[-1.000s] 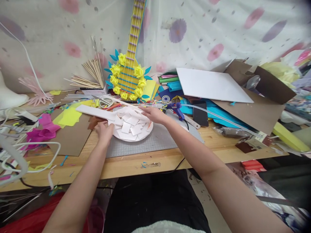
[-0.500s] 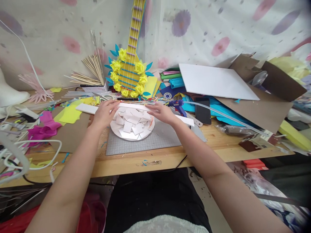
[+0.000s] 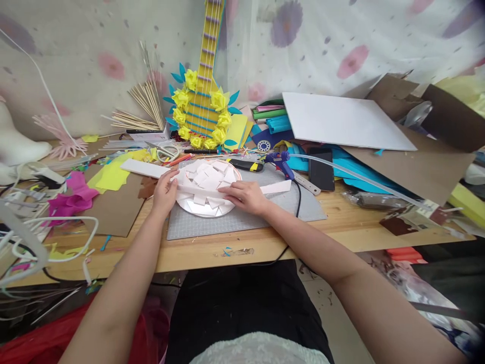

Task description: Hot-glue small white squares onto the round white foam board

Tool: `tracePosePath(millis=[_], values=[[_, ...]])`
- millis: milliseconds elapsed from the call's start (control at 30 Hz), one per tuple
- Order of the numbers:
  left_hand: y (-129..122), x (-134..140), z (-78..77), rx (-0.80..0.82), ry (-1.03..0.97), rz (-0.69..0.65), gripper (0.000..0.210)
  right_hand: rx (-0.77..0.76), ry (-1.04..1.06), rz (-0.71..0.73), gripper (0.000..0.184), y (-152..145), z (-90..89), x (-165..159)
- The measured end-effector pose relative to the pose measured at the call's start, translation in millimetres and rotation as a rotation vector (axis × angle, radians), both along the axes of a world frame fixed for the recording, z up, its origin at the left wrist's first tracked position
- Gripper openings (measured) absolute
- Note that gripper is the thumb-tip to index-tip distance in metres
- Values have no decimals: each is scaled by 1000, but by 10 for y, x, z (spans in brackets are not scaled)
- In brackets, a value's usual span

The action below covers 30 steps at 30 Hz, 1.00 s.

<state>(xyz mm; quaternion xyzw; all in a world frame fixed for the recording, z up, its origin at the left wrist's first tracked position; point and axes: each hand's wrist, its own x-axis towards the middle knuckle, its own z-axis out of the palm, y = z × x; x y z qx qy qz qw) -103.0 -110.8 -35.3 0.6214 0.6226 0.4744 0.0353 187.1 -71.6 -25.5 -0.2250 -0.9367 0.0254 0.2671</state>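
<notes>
From my remote seat, I'm pinching a white strip in my left hand and gripping it farther along with my right, fingers together. It is crossing a round base, which is bearing piled white pieces on the grey mat. Behind, a low box is holding wooden sticks.

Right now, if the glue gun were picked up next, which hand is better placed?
Likely the right hand: the glue gun lies just beyond it, on its side of the round white base. The left hand is at the base's other edge.
</notes>
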Motion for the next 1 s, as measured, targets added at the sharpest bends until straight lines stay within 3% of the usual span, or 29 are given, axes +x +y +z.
tracePosePath(millis=[267, 433, 567, 633, 733, 833, 900, 1000], values=[[7, 77, 48, 21, 197, -65, 32, -25, -14, -96, 40, 25, -16, 24], [-52, 303, 331, 92, 428, -120, 33, -27, 22, -240, 42, 3, 24, -23], [59, 541, 588, -67, 631, -375, 38, -72, 27, -333, 42, 19, 166, -153], [133, 532, 688, -126, 665, -408, 34, -79, 9, -358, 43, 16, 292, -207], [167, 284, 818, -138, 623, -273, 33, 27, 34, -371, 46, -6, 471, -216], [99, -82, 920, -149, 472, 110, 35, 117, 75, -355, 46, 42, 513, -144], [50, -234, 963, -160, 346, 321, 36, 69, 33, -351, 42, 165, 444, -87], [52, -182, 977, -234, 220, 409, 34, -104, -114, -455, 43, 452, 290, -33]])
